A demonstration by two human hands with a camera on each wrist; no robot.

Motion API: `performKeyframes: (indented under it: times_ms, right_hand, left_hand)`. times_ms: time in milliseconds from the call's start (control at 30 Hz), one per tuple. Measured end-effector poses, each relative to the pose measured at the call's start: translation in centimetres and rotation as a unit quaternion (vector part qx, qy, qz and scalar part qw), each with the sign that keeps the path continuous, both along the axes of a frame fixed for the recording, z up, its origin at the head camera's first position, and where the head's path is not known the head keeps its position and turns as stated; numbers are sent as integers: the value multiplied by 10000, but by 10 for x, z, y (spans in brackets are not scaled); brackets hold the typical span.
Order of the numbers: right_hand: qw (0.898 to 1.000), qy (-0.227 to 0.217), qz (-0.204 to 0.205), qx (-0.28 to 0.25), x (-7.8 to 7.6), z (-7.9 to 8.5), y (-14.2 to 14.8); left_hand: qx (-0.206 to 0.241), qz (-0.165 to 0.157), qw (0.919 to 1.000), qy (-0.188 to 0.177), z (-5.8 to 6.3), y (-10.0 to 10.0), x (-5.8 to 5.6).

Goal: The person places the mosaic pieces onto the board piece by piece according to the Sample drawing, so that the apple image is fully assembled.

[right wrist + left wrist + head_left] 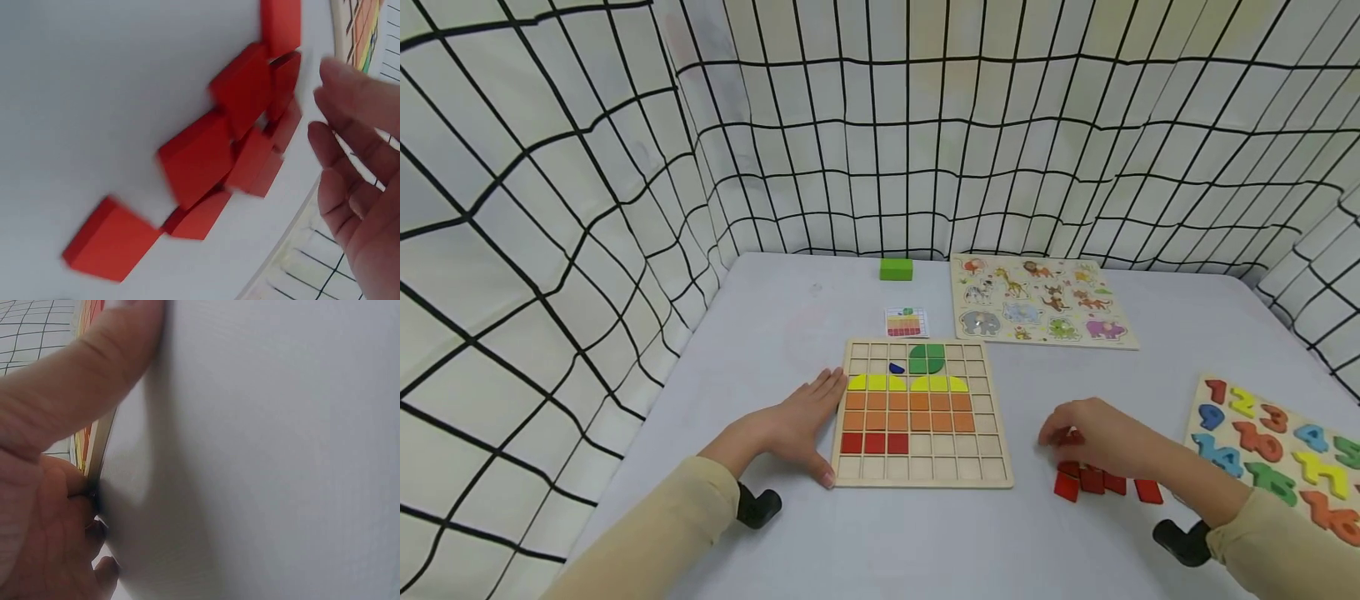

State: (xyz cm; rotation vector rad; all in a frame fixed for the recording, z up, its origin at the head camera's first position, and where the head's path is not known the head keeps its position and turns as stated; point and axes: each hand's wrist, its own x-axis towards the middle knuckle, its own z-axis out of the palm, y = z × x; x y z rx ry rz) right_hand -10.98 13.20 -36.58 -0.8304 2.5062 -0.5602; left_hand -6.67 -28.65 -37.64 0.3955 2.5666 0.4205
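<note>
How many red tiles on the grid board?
3, side by side below the orange tiles: left tile in the first column, middle tile in the second, right tile in the third. None look hidden.

Grid board [958,471]: pale wood, matt, smooth along the rim
Red tiles [200,156]: flat smooth faces, mostly matt; wood or plastic, cannot tell
Table covering [1037,537]: white, matt, faintly textured up close
Animal board [1067,281]: wood look, printed surface
Number board [1231,425]: pale wood, smooth coloured numerals
Card [906,322]: printed paper
Green block [896,269]: smooth
Net [907,125]: black cord
2 sleeves [655,525]: soft matt cloth
2 wrist mounts [762,508]: smooth black plastic look
</note>
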Motion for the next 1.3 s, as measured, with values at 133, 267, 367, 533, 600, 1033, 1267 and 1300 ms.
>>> performKeyframes:
  times_ms: [133,267,367,533,600,1033,1267,1300]
  right_hand:
    - [9983,-130,553,88,6,-2,13]
    - [9954,-65,953,53,12,-5,16]
    - [9930,200,1165,2,15,-7,15]
    - [9895,603,1310,-66,15,-12,11]
    - [9907,528,1252,-96,16,-12,9]
    - [9910,82,223,-1319,5,-4,-59]
    - [9887,64,135,-1490,3,-14,-113]
    - [9890,76,146,-1472,4,-15,-119]
  left_hand:
    - [33,-9,10000,13,0,0,0]
    - [42,-21,10000,16,0,0,0]
    - [67,-20,10000,6,-1,0,0]
    - [92,-4,10000,6,-1,-1,0]
    - [92,8,10000,0,0,-1,1]
    - [61,32,10000,-46,3,-1,1]
    - [136,-97,9999,-22,1,-3,1]
    - [138,-111,9998,-25,1,-3,1]
